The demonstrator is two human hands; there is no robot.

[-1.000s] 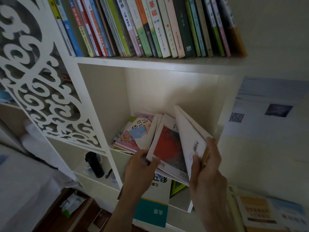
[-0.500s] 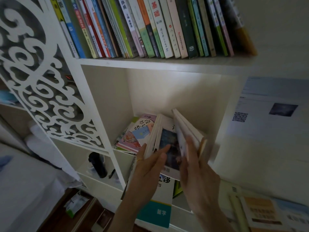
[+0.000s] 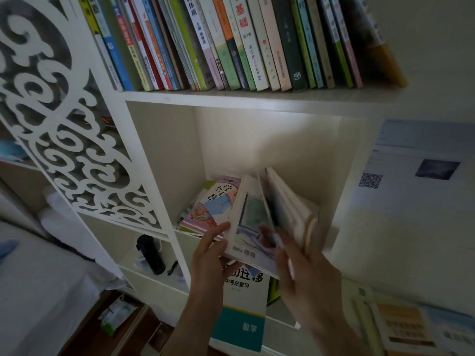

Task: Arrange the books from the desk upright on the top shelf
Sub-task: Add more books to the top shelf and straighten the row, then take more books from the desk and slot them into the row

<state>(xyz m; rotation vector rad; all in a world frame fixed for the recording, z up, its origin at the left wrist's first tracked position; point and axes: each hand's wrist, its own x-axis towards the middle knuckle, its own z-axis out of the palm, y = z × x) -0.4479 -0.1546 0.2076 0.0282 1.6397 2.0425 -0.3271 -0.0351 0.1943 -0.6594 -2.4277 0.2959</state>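
We are in the middle cubby of the white bookcase, where a small bundle of books (image 3: 262, 217) stands half tilted, and the step in hand seems to be to gather it before it goes up. Our left hand (image 3: 209, 255) touches the near left edge of the front cover with its fingers nearly straight, so it supports more than it grips. Our right hand (image 3: 305, 273) is at the near right of the bundle and it is blurred; its fingers appear to lie against the covers, but we cannot tell if they hold them. To do this well, we should square the spines first, then clamp the whole bundle from both sides, because thin covers slip apart easily. The top shelf (image 3: 252, 97) is already almost full of upright books, so we judge that a gap must be found or made. On one white spine there we read "基础". A teal and white workbook (image 3: 243, 312) hanging over the near ledge shows "中考总复习" and "数学". On the right wall a sheet carries a QR code (image 3: 370, 180).
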